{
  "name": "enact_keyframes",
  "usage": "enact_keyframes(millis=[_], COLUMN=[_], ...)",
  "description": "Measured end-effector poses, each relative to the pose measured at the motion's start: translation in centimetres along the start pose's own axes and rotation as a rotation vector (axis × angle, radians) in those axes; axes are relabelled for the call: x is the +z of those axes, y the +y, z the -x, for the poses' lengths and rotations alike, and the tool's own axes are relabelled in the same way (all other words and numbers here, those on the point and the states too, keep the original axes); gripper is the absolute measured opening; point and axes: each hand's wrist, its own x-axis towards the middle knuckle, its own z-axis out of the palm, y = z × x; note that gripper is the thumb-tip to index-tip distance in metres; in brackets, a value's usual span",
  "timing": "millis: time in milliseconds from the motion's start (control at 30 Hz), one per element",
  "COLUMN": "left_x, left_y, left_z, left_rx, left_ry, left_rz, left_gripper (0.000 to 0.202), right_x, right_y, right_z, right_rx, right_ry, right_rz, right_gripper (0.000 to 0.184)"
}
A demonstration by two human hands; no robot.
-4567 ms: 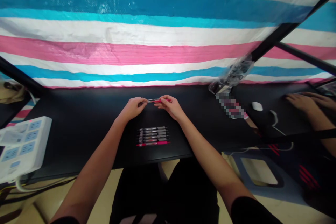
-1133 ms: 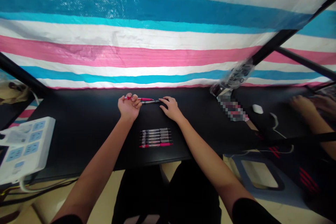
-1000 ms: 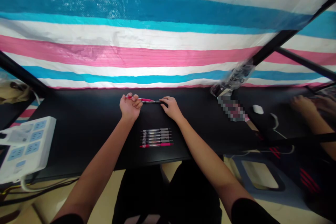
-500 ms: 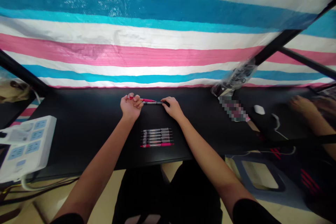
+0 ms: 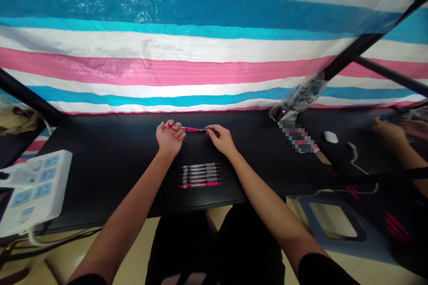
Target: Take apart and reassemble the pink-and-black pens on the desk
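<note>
1. Near the back edge of the long black desk (image 5: 117, 156), your left hand (image 5: 169, 138), palm up, has its fingers curled around a slim red pen (image 5: 192, 129).
2. Your right hand (image 5: 221, 137) has thumb and index finger drawn together at the dark end of a grey pen (image 5: 203, 130), mostly hidden by the red one; you cannot tell whether they pinch it.
3. Between your forearms, towards the front edge, lies a neat row of clear-barrelled pens with grey grips (image 5: 200, 172); a pink-gripped pen (image 5: 211, 183) closes it on the front-edge side.
4. At the desk's left end sits a white power strip with blue sockets (image 5: 50, 207); towards the right end, a crumpled clear plastic bag (image 5: 305, 94) and a pixelated packet (image 5: 297, 136).
5. Half a second ago, you could see the grey pen's clear barrel below the red pen; now the red pen covers it. The row remains in place.
6. Behind the back edge hangs a blue, white and pink striped sheet (image 5: 187, 71); past the right end, another person's hand (image 5: 390, 132) is blurred.
</note>
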Motion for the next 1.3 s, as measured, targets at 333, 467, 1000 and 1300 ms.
enact_keyframes(millis=[333, 467, 1000, 1300], left_x=[0.4, 0.2, -3.0, -3.3], left_y=[-1.5, -1.3, 3.2, 3.2], left_z=[0.2, -0.3, -2.0, -2.0], left_rx=[-0.048, 0.014, 0.329, 0.350], left_ry=[0.008, -0.022, -0.181, -0.162], left_rz=[-0.196, -0.460, -1.461, -1.489], left_gripper=[0.057, 0.043, 0.020, 0.020], right_x=[0.7, 0.5, -0.2, 0.5], right_y=[-0.9, -0.3, 2.4, 3.1], right_z=[0.2, -0.1, -0.4, -0.4], right_rx=[0.152, 0.183, 0.021, 0.017], right_ry=[-0.083, -0.051, -0.063, -0.076], right_rz=[-0.300, -0.251, 0.112, 0.187], right_gripper=[0.040, 0.034, 0.013, 0.010])
